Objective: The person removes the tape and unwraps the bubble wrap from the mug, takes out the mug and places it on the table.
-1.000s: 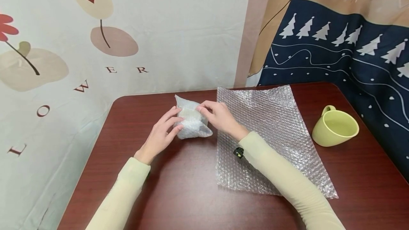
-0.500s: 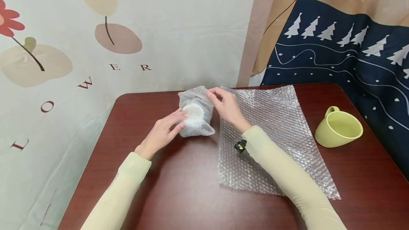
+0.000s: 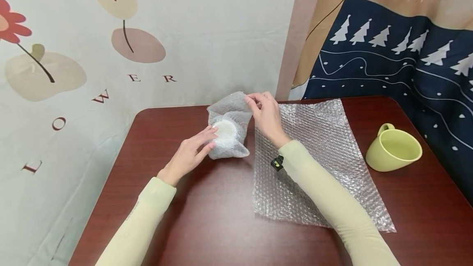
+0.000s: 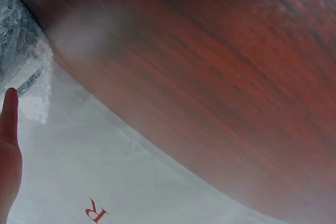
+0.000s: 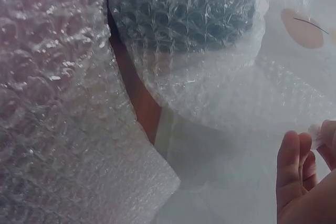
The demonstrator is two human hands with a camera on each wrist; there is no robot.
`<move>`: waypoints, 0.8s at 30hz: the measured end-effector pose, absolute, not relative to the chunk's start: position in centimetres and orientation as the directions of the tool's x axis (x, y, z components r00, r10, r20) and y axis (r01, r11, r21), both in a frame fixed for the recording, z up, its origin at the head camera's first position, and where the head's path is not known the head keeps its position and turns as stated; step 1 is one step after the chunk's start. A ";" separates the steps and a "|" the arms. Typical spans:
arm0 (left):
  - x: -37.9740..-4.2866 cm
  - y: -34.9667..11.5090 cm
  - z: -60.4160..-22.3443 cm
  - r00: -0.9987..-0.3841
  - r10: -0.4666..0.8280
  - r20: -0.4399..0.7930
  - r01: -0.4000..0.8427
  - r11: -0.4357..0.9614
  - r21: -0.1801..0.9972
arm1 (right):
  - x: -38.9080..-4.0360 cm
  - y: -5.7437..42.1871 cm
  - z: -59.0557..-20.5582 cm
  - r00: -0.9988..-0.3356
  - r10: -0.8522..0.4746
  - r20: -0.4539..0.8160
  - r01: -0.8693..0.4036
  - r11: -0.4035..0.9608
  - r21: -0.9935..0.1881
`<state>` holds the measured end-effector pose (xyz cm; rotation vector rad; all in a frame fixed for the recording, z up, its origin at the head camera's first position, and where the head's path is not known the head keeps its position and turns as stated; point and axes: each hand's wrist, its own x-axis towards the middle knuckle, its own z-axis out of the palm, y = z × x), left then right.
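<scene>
A bundle [image 3: 229,149] in bubble wrap stands near the table's back edge in the head view. A round white face shows on it, and a dark grey-blue part shows through the plastic in the right wrist view; the kind of thing inside cannot be told. My left hand [image 3: 186,155] rests its extended fingers on the bundle's left side. Between thumb and fingertips, my right hand [image 3: 267,114] pinches the raised corner of the bubble wrap [image 3: 230,104]. The left wrist view catches one finger [image 4: 9,119] against the wrap.
A flat sheet of bubble wrap [image 3: 299,192] lies on the brown table [image 3: 210,216], partly under the right forearm. To its right stands a yellow-green mug [image 3: 393,151]. Printed cloth [image 3: 221,32] hangs behind the table.
My right hand has lifted the wrap's free end up and back, away from the bundle, uncovering the round white face. The left hand stays on the bundle's left side.
</scene>
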<state>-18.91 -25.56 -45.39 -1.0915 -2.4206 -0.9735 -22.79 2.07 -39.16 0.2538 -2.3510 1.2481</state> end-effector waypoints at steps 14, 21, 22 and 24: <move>-18.8 -25.5 -45.2 -0.671 0.535 0.514 0.741 0.485 0.464 | -23.6 2.7 -39.8 -0.902 -0.073 0.425 -0.396 0.529 -0.750; -18.7 -25.6 -45.1 -0.690 0.540 0.481 0.723 0.493 0.484 | -24.8 3.0 -39.9 -0.859 -0.109 0.500 -0.464 0.575 -0.673; -18.7 -25.6 -45.1 -0.692 0.540 0.479 0.721 0.494 0.486 | -25.0 3.0 -39.9 -0.857 -0.107 0.504 -0.465 0.583 -0.666; -18.8 -25.6 -45.1 -0.691 0.540 0.481 0.723 0.494 0.483 | -25.3 2.9 -39.9 -0.862 -0.103 0.495 -0.452 0.596 -0.664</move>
